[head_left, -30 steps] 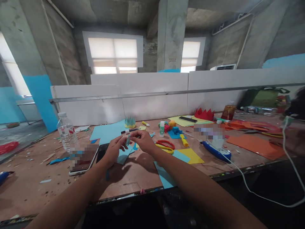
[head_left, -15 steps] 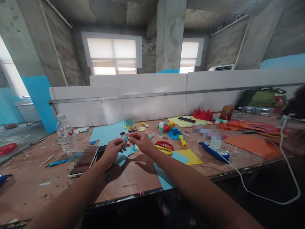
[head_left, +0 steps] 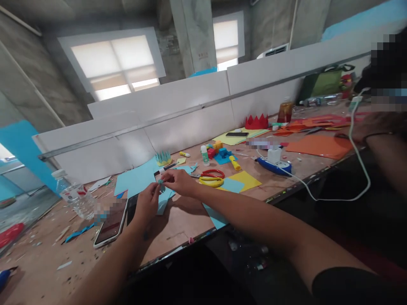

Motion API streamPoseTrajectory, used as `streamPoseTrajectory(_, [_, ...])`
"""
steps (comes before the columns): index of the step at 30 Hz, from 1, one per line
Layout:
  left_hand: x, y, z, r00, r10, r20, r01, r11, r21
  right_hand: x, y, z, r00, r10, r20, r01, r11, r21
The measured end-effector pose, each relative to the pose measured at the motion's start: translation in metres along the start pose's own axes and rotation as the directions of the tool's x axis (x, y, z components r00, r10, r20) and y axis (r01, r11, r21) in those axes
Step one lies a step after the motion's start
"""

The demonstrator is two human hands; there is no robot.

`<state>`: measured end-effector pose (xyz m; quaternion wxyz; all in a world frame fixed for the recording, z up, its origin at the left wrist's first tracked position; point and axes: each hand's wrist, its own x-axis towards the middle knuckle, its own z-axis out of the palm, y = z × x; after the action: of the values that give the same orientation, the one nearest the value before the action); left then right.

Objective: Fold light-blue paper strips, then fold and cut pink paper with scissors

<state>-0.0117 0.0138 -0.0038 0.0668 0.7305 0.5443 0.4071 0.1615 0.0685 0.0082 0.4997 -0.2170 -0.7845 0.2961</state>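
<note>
Between the fingertips of both hands is a small piece of light blue paper, partly hidden by the fingers. My left hand pinches it from the left. From the right, my right hand pinches it too, fingers bent. Just behind them lies a light blue sheet, with a small blue and yellow paper crown at its far end. Scissors with yellow handles and a red-handled pair rest right of my right hand. A phone is left of my left wrist.
A glue stick, a yellow tube and folded paper pieces stand or lie mid-table. Rightward are a red crown, a power strip with white cable, orange paper and another person's arm. A water bottle stands left.
The camera view has tilted and swung to the right, so more of the person at the right shows. The blue piece has turned and is more covered by my fingers.
</note>
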Motion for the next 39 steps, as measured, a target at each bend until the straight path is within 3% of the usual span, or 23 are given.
streamPoseTrajectory(8, [-0.004, 0.012, 0.001, 0.997, 0.067, -0.040, -0.059, 0.983, 0.176, -0.002, -0.006, 0.004, 0.999, -0.020, -0.043, 0.021, 1.000, 0.007])
streamPoseTrajectory(16, [-0.003, 0.001, 0.006, 0.995, 0.064, -0.077, -0.041, 0.960, 0.276, 0.000, 0.008, 0.006, 0.998, -0.012, -0.067, 0.009, 0.999, -0.046])
streamPoseTrajectory(27, [-0.001, -0.001, 0.005, 0.992, 0.087, -0.091, -0.061, 0.965, 0.256, -0.002, -0.003, 0.005, 0.997, -0.076, -0.010, 0.076, 0.996, -0.042])
streamPoseTrajectory(35, [0.000, -0.004, 0.005, 0.993, 0.075, -0.095, -0.055, 0.978, 0.204, -0.001, -0.002, 0.002, 0.994, -0.106, -0.038, 0.099, 0.983, -0.155])
streamPoseTrajectory(39, [0.000, -0.004, 0.004, 0.993, 0.060, -0.099, -0.041, 0.982, 0.185, -0.001, 0.000, 0.003, 0.989, -0.149, 0.013, 0.149, 0.965, -0.214])
